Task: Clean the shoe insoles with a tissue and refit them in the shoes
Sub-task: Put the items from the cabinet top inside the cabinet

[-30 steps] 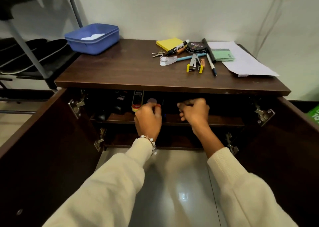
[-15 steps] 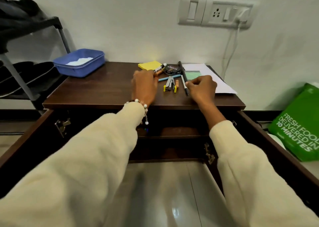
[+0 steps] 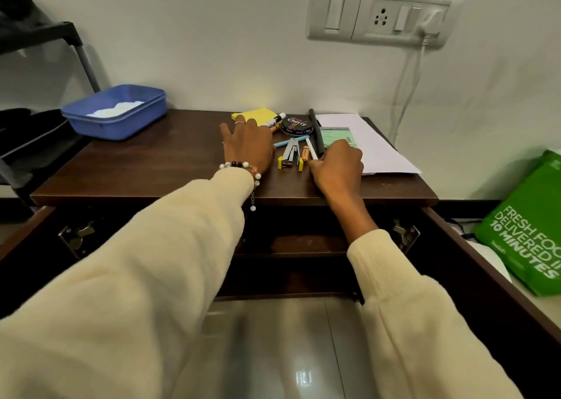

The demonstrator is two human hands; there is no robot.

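A: Where are the hands sitting?

B: Both are resting on the cabinet top. The left hand is lying palm down near the middle, fingers spread and straight, gripping nothing. The right hand is sitting closer to the front edge, fingers curled under. Can't tell if it's pinching anything; the fingertips are hiding behind the knuckles.

A: What's crowding them?

B: Desk clutter is filling the gap between the hands: a stapler, a white pen, a blue pen, and a small orange marker. A round black tin is sitting just behind those. A yellow sticky pad is poking out from behind the left fingertips, toward the back edge. A black pen is running along the left side of a white sheet, with a green slip lying on top of the sheet.

A: Tissue? Shoes?

B: The blue tub at the back left corner is holding something white, possibly tissue, but I can't confirm. No insole is showing. Dark shapes are sitting on the rack off the left edge, too dim to call.

A: Anything else?

B: Both cabinet doors are hanging open below the top. A green bag is leaning beyond the right door. A wall socket is feeding a white cable down behind the back right corner.
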